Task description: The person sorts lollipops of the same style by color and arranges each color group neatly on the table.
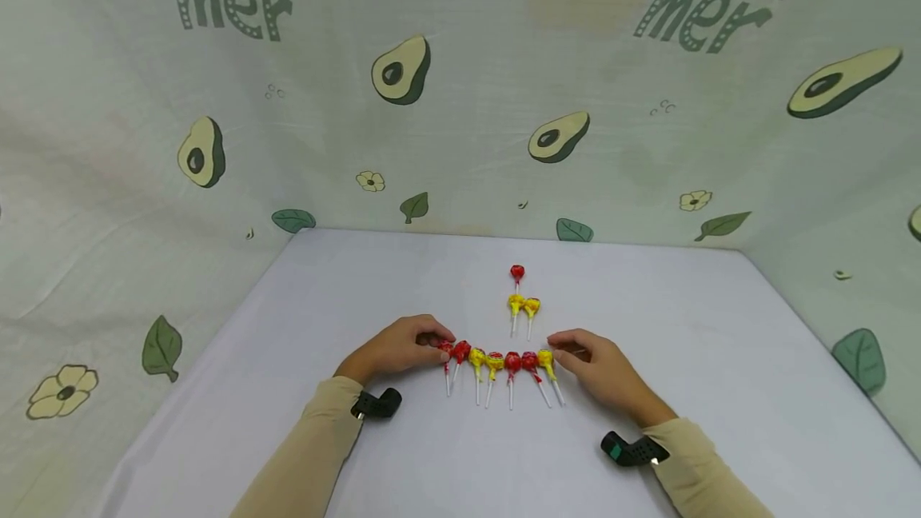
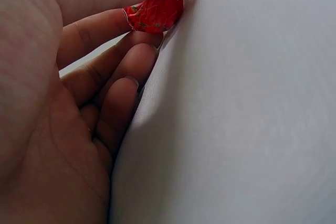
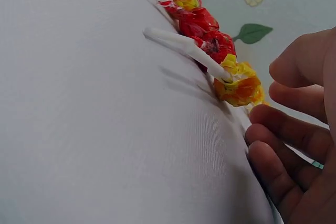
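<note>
Straightening, it seems, the lollipop row (image 1: pixel 494 361) at lower centre of frame, we pinch its leftmost red lollipop (image 2: pixel 157 14) with the left hand (image 1: pixel 406 344), right hand (image 1: pixel 600 362) relaxed beside the rightmost yellow lollipop (image 1: pixel 546 360); best we nudge the ends gently, lest the middle buckle.

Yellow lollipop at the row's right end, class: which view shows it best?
Right wrist: the yellow lollipop appears largest and closest there. Head shows it small, beside the right hand; left wrist omits it.
</note>
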The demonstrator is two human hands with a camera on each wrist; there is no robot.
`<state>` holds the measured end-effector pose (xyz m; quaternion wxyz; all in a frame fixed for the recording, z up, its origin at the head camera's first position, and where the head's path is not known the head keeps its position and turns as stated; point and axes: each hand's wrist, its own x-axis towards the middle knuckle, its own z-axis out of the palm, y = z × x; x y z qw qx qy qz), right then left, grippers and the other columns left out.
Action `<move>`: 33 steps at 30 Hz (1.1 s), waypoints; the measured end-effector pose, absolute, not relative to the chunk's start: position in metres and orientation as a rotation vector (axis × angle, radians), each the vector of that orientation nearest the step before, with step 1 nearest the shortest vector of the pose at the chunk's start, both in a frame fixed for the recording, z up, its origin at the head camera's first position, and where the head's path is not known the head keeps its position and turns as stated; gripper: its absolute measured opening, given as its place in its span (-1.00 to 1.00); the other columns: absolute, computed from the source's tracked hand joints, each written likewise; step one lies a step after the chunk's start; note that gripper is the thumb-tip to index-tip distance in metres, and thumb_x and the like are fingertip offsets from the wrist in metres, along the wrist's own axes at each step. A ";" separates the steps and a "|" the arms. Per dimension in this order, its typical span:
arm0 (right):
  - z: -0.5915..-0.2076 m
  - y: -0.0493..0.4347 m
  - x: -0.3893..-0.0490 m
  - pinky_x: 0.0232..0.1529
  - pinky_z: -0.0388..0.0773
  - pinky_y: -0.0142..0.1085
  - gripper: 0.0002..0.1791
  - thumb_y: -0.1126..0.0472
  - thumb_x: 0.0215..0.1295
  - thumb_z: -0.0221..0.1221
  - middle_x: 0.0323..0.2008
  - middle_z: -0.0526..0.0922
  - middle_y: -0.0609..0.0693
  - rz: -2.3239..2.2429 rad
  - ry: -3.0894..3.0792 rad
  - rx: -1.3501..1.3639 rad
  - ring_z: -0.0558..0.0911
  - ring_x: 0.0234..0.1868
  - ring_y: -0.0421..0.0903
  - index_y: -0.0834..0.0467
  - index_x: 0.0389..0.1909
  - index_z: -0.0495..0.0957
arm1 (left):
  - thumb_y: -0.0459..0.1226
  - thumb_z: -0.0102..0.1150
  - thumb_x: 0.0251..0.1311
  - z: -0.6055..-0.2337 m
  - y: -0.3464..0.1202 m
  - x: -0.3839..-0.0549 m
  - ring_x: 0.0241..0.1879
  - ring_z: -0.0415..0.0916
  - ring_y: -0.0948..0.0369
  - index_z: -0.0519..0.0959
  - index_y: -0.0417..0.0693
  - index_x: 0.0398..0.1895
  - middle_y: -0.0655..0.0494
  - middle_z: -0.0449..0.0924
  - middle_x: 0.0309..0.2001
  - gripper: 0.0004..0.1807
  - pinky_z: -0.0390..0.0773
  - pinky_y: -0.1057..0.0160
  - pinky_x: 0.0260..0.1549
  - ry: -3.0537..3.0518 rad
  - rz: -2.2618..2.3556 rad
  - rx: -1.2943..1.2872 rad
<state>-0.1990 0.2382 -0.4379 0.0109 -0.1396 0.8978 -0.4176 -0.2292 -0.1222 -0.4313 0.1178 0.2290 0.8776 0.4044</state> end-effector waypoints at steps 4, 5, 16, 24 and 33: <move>-0.438 0.240 -0.195 -0.05 0.56 -0.24 -0.68 0.03 0.42 0.23 -0.01 0.68 -0.13 -1.292 2.809 -0.464 0.61 -0.08 -0.16 0.04 0.10 0.62 | -0.13 0.37 0.23 -0.433 -0.122 -0.229 -0.15 0.47 0.23 0.68 0.17 -0.01 0.32 0.58 -0.15 -0.73 0.48 0.19 -0.10 2.566 1.192 0.668; -0.438 0.240 -0.195 -0.05 0.56 -0.25 -0.68 0.04 0.42 0.23 -0.01 0.68 -0.13 -1.293 2.810 -0.473 0.62 -0.08 -0.17 0.04 0.10 0.63 | -0.13 0.36 0.24 -0.433 -0.122 -0.229 -0.15 0.47 0.23 0.68 0.17 0.00 0.32 0.58 -0.15 -0.74 0.48 0.19 -0.10 2.567 1.195 0.666; -0.438 0.237 -0.194 -0.14 0.54 -0.32 -0.71 0.15 0.36 0.28 -0.03 0.68 -0.14 -1.293 2.795 -0.500 0.60 -0.16 -0.19 0.01 0.08 0.65 | -0.17 0.34 0.26 -0.436 -0.126 -0.232 -0.20 0.48 0.21 0.68 0.17 0.02 0.27 0.58 -0.21 -0.74 0.48 0.25 -0.17 2.568 1.245 0.652; -0.441 0.237 -0.191 -0.13 0.54 -0.30 -0.70 0.13 0.36 0.28 -0.01 0.68 -0.14 -1.254 2.806 -0.493 0.59 -0.15 -0.21 0.01 0.09 0.65 | -0.17 0.33 0.28 -0.438 -0.127 -0.231 -0.18 0.48 0.18 0.68 0.12 0.04 0.24 0.59 -0.20 -0.73 0.48 0.24 -0.16 2.533 1.300 0.664; -0.443 0.239 -0.193 -0.14 0.53 -0.30 -0.69 0.14 0.35 0.29 -0.03 0.67 -0.19 -1.229 2.849 -0.547 0.59 -0.17 -0.22 -0.03 0.09 0.66 | -0.13 0.29 0.31 -0.437 -0.124 -0.235 -0.08 0.49 0.18 0.67 0.17 0.04 0.29 0.61 -0.07 -0.74 0.49 0.14 -0.01 2.538 1.351 0.590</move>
